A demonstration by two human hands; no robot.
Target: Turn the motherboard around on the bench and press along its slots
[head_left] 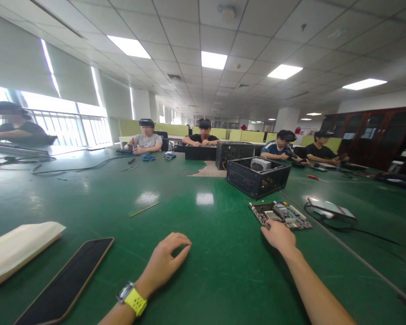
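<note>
My left hand (166, 258) rests on the green tabletop, fingers gently curved and thumb apart, with nothing in it. A watch with a yellow strap (135, 301) is on that wrist. Farther right, my right hand (280, 235) has hold of the near edge of a computer motherboard (292, 217), its fingertips partly hidden by the hand. The board lies face up, with its sockets and connectors showing. Just behind it stands an open black computer case (245, 178) with a grey power supply (260, 164) inside.
A dark phone-shaped slab (69, 280) and a cream packet (20, 250) lie at left. A thin stick (144, 209) is mid-table. To the right are a cabled flat device (333, 210) and a screwdriver (316, 178). Several people sit around the table; another case (235, 151) stands behind.
</note>
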